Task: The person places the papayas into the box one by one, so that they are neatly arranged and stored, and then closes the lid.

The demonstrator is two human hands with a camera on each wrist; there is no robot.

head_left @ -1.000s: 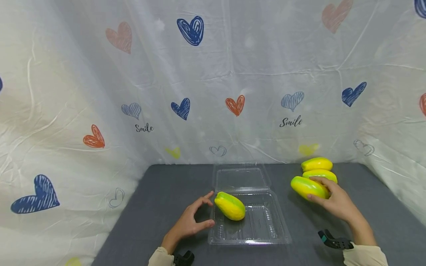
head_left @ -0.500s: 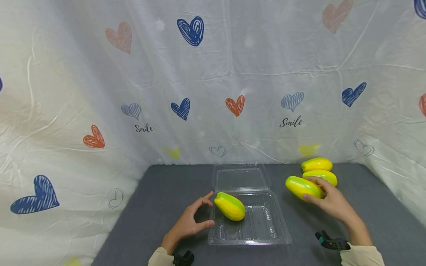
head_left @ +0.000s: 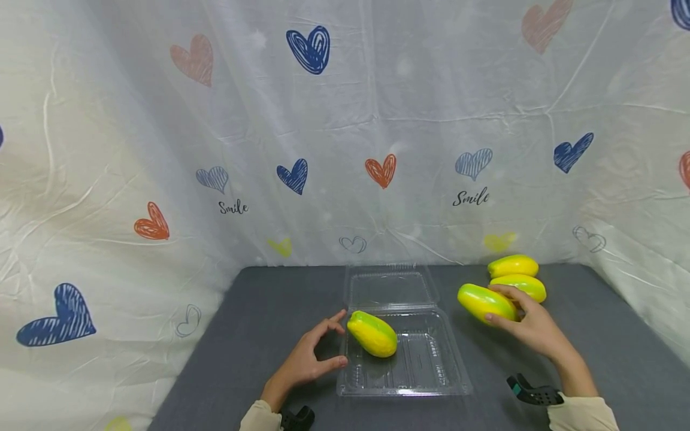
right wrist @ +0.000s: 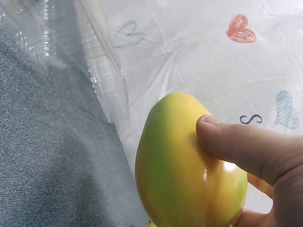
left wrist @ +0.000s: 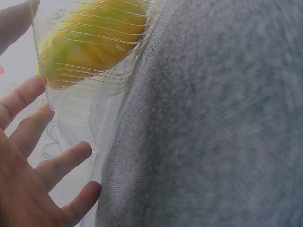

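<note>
My right hand (head_left: 530, 323) grips a yellow-green papaya (head_left: 485, 302) between thumb and fingers, to the right of a clear plastic clamshell box (head_left: 426, 383). The right wrist view shows the thumb (right wrist: 236, 142) pressed on the side of this papaya (right wrist: 175, 165). Inside the box's left half lies another papaya (head_left: 373, 335), its narrow end toward the back left. My left hand (head_left: 309, 353) is at the box's left edge with fingers spread. In the left wrist view its fingertips (left wrist: 35, 85) meet the clear wall, and the boxed papaya (left wrist: 94, 42) shows through it.
Two more papayas, a rear one (head_left: 513, 266) and a nearer one (head_left: 525, 287), lie at the back right of the grey table (head_left: 259, 311). The box's lid (head_left: 393, 288) lies folded back toward the heart-printed curtain (head_left: 334, 120).
My right hand has carried its papaya a little to the left, away from the two behind it. The left hand and the box have stayed put.
</note>
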